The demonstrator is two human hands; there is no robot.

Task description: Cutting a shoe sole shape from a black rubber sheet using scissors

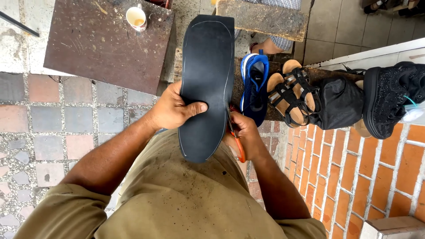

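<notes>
Sole sheet [206, 84]: dark, flat, matte rubber, sole-shaped, pale traced outline near edge; held upright over lap, above paved floor. Left hand [173, 108] clamps sheet's left edge, thumb pressed flat across face. Right hand [246, 137] at right edge, grip closed on orange-handled scissors [235, 135], blades meeting sheet edge.

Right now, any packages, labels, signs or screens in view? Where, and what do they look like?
No signs or screens.
Clear plastic bag: far right edge, beside the black shoe, with a thin green line on it; contents cannot be told.
Small label: inside the blue sneaker right of the dark sole sheet, a pale mark, too small to make out.
</notes>
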